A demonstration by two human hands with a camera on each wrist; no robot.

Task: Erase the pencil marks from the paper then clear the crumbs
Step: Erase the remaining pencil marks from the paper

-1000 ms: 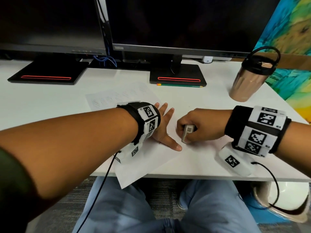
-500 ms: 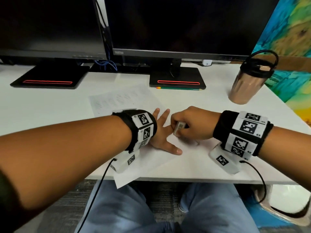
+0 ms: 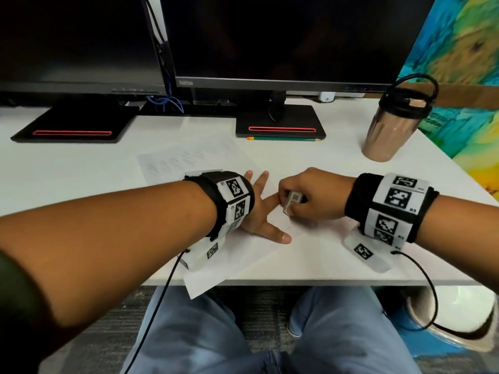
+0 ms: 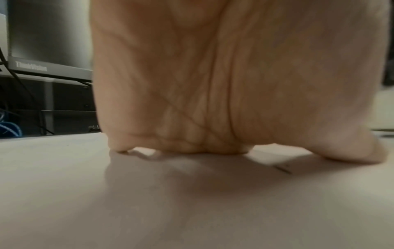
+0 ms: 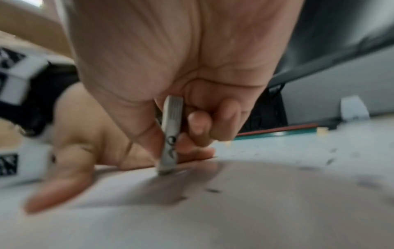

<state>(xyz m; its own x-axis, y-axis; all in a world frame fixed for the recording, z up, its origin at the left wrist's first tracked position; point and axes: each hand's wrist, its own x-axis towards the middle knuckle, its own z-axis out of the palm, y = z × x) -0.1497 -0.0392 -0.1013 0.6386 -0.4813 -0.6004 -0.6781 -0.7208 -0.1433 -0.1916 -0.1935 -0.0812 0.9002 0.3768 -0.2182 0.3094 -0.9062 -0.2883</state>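
- The eraser (image 3: 291, 201) pinched in the right hand (image 3: 314, 195) is pale grey-white with dark printed marks on its sleeve.
- The paper (image 3: 189, 157) under it is white with faint grey pencil marks.
- Dark grey crumbs (image 5: 213, 190) speckle the sheet beside the eraser's tip.
- Beyond the grip, a pencil (image 3: 283, 138) is green.
- The tumbler (image 3: 388, 130) is coppery with a black lid.
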